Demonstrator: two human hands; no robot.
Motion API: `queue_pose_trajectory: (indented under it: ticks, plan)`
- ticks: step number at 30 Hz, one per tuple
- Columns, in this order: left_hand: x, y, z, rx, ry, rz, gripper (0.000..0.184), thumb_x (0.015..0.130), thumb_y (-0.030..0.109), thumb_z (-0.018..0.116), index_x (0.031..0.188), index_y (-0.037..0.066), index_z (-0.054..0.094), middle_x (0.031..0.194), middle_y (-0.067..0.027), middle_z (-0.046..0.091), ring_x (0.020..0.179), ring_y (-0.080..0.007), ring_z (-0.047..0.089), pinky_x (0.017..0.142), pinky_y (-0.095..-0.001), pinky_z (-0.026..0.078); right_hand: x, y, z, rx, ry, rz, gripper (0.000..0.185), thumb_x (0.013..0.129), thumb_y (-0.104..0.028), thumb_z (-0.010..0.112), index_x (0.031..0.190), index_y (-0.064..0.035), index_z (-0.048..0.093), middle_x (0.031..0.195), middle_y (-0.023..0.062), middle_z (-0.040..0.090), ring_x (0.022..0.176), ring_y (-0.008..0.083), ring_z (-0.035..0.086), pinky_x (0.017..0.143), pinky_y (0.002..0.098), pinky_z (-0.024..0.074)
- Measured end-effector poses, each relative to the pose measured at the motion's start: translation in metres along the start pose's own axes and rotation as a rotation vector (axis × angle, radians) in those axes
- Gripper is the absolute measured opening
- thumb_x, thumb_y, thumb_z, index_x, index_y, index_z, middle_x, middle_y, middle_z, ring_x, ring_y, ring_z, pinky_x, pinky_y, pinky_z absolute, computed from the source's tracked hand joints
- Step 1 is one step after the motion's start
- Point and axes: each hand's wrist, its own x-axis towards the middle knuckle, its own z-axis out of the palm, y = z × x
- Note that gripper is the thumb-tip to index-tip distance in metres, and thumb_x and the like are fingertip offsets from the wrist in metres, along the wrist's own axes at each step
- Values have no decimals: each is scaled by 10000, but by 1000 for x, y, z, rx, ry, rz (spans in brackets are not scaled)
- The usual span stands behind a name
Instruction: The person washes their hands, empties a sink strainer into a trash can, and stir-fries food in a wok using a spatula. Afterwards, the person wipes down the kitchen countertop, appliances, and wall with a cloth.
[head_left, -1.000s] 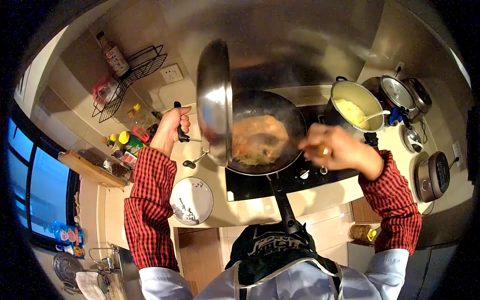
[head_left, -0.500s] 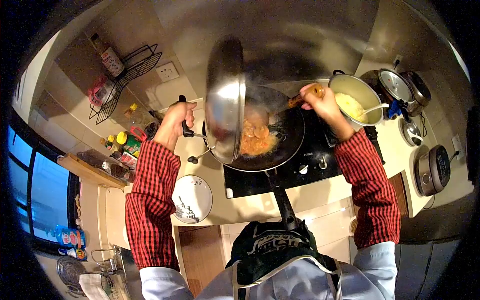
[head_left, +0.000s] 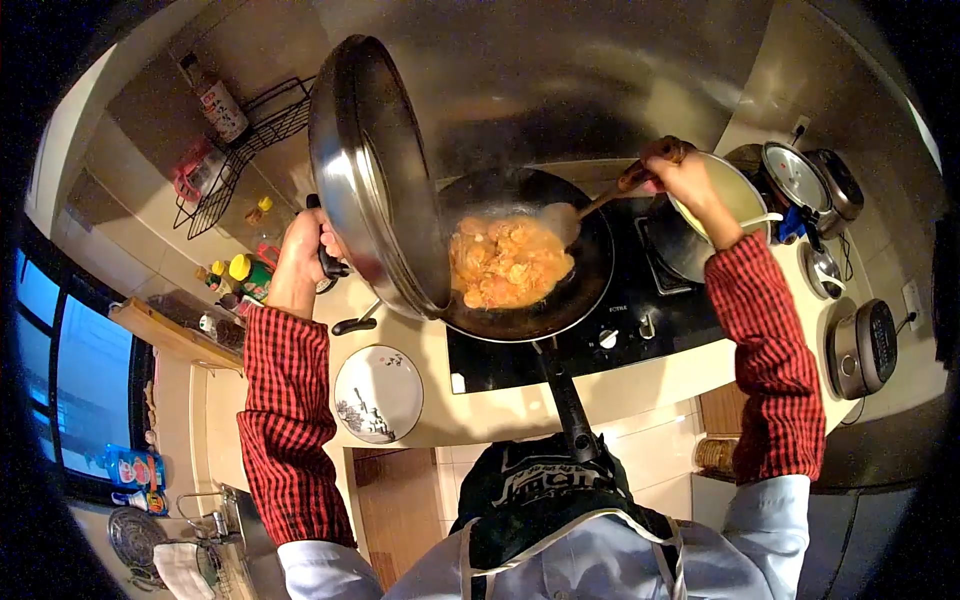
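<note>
My left hand point(head_left: 305, 252) is closed round the black handle of a large metal pan lid point(head_left: 360, 200), held tilted on edge over the left side of a dark wok point(head_left: 592, 270). In the wok lies orange, saucy food in chunks point(head_left: 510, 262), with a little steam above. My right hand point(head_left: 690, 185) grips the handle end of a wooden spatula point(head_left: 603, 197). The spatula's blade rests in the wok, by the upper right edge of the food. Part of the wok's left rim is hidden behind the lid.
A black gas stove point(head_left: 630, 345) carries the wok and, at the right, a pot point(head_left: 690, 250) with a white ladle. A white plate point(head_left: 385, 400) sits on the left counter near bottles point(head_left: 250, 275). A rice cooker point(head_left: 865, 345) stands far right.
The lid has moved left and opened further toward me, uncovering more food. My right hand has shifted right with the spatula, whose blade has moved to the right side of the food.
</note>
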Motion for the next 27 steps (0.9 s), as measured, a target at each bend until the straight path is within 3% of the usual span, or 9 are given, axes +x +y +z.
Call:
queue_pose_trajectory:
  ticks: [2, 6, 8, 9, 12, 19, 22, 25, 27]
  plan:
    - [-3, 0, -2, 5, -21, 6, 229, 771, 87, 308, 550, 129, 348, 433, 52, 317, 312, -43, 264, 280, -172, 251, 2, 12, 28, 450, 51, 123, 224, 772, -133, 542, 872, 68, 531, 752, 116, 594, 552, 176, 582, 509, 248, 492]
    - [-12, 1, -6, -30, -31, -9, 232, 773, 80, 303, 550, 127, 344, 434, 53, 305, 315, -42, 256, 278, -172, 243, -10, 2, 68, 634, -206, -139, 198, 759, -112, 569, 898, 29, 560, 843, 102, 589, 718, 178, 592, 643, 279, 493]
    - [-20, 1, -2, -21, 11, -1, 232, 775, 80, 303, 551, 126, 344, 432, 53, 299, 314, -43, 251, 276, -172, 240, -26, -20, 70, 288, -289, -552, 175, 741, -105, 585, 896, -25, 578, 866, 77, 584, 803, 179, 569, 709, 293, 458]
    - [-22, 2, -2, -40, 8, -3, 233, 778, 80, 302, 553, 125, 346, 434, 54, 301, 314, -41, 251, 274, -171, 238, -32, -36, 65, 62, -306, -925, 165, 727, -56, 596, 890, -34, 576, 839, 77, 562, 768, 188, 545, 648, 270, 447]
    - [-26, 2, -4, -75, -9, 0, 234, 783, 81, 299, 560, 124, 352, 440, 55, 307, 314, -36, 255, 271, -166, 238, -70, -72, 46, -140, -627, -1053, 182, 689, -40, 603, 870, -37, 576, 794, 95, 532, 730, 230, 554, 589, 309, 463]
    - [-32, -2, -1, -70, 45, 49, 230, 791, 97, 298, 572, 121, 366, 440, 53, 308, 322, -39, 266, 275, -167, 244, -138, -144, -34, -399, -754, -953, 335, 581, -81, 663, 911, -93, 607, 876, 76, 552, 689, 219, 583, 551, 302, 490]
    - [-31, -5, 3, -29, 19, 68, 223, 786, 98, 317, 569, 121, 362, 440, 51, 312, 327, -41, 269, 284, -174, 247, -144, -142, -23, -428, -831, -838, 271, 624, -90, 644, 892, -110, 614, 830, 48, 538, 627, 214, 567, 523, 305, 477]
    - [-25, -9, 3, -15, 12, 80, 208, 778, 95, 344, 577, 111, 392, 442, 48, 319, 330, -45, 272, 292, -180, 243, -138, -114, 7, -369, -734, -829, 257, 633, -62, 596, 889, -67, 574, 817, 88, 512, 632, 277, 545, 538, 339, 467]
    - [-21, -10, 2, 6, 27, 93, 203, 777, 97, 352, 581, 107, 403, 444, 47, 321, 330, -45, 273, 291, -180, 239, -129, -97, 13, -291, -602, -821, 245, 635, -64, 609, 879, -64, 588, 788, 88, 522, 638, 252, 549, 530, 322, 458]
